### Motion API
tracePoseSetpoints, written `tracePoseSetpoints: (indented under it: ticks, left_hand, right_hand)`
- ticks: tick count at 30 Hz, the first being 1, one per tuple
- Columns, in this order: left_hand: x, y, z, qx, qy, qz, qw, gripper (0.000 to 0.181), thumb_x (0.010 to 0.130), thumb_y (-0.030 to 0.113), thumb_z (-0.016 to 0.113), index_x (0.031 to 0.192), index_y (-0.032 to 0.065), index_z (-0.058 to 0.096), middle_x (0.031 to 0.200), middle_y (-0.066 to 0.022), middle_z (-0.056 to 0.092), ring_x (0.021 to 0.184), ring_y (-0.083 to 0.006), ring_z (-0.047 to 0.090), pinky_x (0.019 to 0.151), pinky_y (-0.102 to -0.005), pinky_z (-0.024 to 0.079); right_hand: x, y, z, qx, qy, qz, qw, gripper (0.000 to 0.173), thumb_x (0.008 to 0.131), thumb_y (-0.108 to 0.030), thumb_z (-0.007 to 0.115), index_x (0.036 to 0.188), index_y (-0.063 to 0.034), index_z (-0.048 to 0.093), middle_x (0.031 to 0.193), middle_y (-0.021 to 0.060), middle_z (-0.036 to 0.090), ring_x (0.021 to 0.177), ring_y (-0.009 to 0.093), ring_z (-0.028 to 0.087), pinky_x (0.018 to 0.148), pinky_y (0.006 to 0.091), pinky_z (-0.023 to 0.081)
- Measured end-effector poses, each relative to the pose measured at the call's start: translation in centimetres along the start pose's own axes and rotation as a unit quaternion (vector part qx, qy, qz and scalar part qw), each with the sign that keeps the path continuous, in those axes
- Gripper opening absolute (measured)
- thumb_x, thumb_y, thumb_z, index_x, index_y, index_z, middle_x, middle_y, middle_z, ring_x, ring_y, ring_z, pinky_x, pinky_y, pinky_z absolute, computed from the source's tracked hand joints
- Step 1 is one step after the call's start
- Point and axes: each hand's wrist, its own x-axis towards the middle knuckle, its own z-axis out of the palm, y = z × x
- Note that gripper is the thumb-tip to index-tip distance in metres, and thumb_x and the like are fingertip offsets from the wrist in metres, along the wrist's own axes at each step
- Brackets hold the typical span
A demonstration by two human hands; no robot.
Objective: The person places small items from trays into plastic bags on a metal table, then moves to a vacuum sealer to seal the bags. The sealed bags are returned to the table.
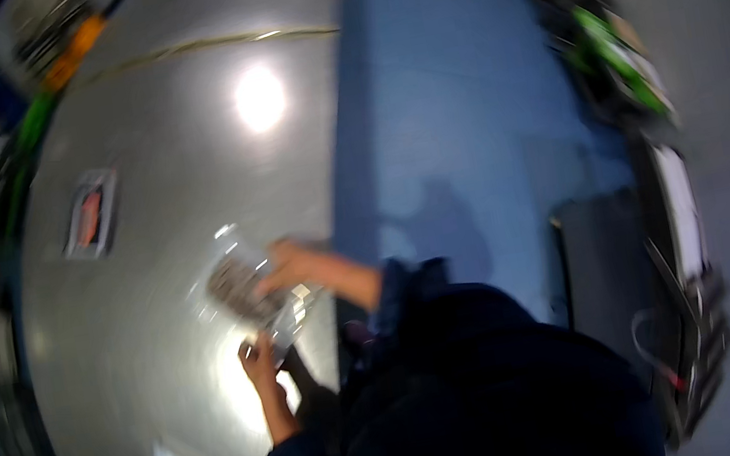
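Observation:
A clear plastic bag or wrapper (229, 240) with a brown, textured mass (238, 289) inside is held low in front of me, over the grey floor. My right hand (288, 267) grips it from its right side, fingers lying over the brown contents. At its lower end, my left hand (259, 363) holds the transparent edge between thumb and fingers. Bright glints run along the plastic. Motion blur hides the finer detail, so I cannot tell what the brown contents are.
Blue-painted floor (440, 114) borders the grey glossy floor (155, 140). A flat sign (90, 216) with a red patch lies on the grey part. Blurred racks or equipment (23, 151) line the left. A dark grey cabinet or bin (602, 261) and green items (619, 58) stand to the right.

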Motion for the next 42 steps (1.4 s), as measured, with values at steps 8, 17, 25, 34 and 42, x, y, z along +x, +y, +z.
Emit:
tracePoseSetpoints:
  ticks: [8, 17, 25, 34, 42]
  left_hand:
    - [-1.1, 1.0, -1.3, -0.126, -0.164, -0.047, 0.977, 0.027, 0.081, 0.008, 0.065, 0.102, -0.0016, 0.052, 0.084, -0.0057, 0.058, 0.064, -0.0114, 0.052, 0.054, -0.0209, 0.041]
    - [-2.4, 0.9, -1.2, -0.131, -0.106, -0.106, 0.98, 0.013, 0.075, 0.009, 0.07, 0.083, 0.0065, 0.062, 0.067, 0.0022, 0.057, 0.051, -0.0052, 0.042, 0.047, -0.0187, 0.03]
    - [-7.8, 1.0, -0.7, -0.076, -0.165, -0.098, 0.979, 0.016, 0.074, 0.006, 0.068, 0.088, 0.0036, 0.061, 0.078, -0.0025, 0.062, 0.062, -0.0098, 0.051, 0.056, -0.022, 0.041]
    - [-15.0, 0.1, 11.0, -0.108, -0.412, -0.137, 0.894, 0.021, 0.081, 0.002, 0.058, 0.101, -0.0001, 0.052, 0.095, -0.0096, 0.059, 0.088, -0.0206, 0.06, 0.075, -0.0344, 0.052]
    - [-25.5, -3.7, 28.0, 0.095, -0.586, -0.095, 0.799, 0.019, 0.083, 0.001, 0.056, 0.101, 0.002, 0.05, 0.088, -0.0079, 0.059, 0.07, -0.0173, 0.059, 0.063, -0.0323, 0.052]
  right_hand:
    - [2.0, 2.8, 4.4, 0.022, 0.118, 0.035, 0.992, 0.073, 0.05, -0.042, 0.083, 0.098, 0.0084, 0.059, 0.093, 0.0235, 0.062, 0.088, 0.033, 0.061, 0.077, 0.0344, 0.048]
    - [-1.4, 3.6, 4.0, 0.308, -0.021, 0.081, 0.948, 0.055, 0.07, -0.021, 0.075, 0.112, 0.0071, 0.053, 0.106, 0.0154, 0.059, 0.094, 0.023, 0.059, 0.078, 0.0325, 0.048]
    - [-11.7, 4.9, 6.3, 0.515, 0.062, 0.063, 0.853, 0.046, 0.072, -0.01, 0.071, 0.11, 0.0064, 0.053, 0.099, 0.0133, 0.061, 0.091, 0.023, 0.059, 0.081, 0.0346, 0.048]
    - [-27.8, 10.5, 5.9, 0.561, 0.372, -0.022, 0.739, 0.044, 0.071, -0.01, 0.069, 0.11, 0.0049, 0.054, 0.1, 0.0124, 0.061, 0.089, 0.022, 0.059, 0.078, 0.0338, 0.047]
    - [-43.2, 19.8, 3.4, 0.606, 0.574, -0.084, 0.544, 0.035, 0.074, -0.005, 0.066, 0.106, 0.0027, 0.056, 0.095, 0.0097, 0.061, 0.081, 0.018, 0.06, 0.074, 0.0324, 0.05]
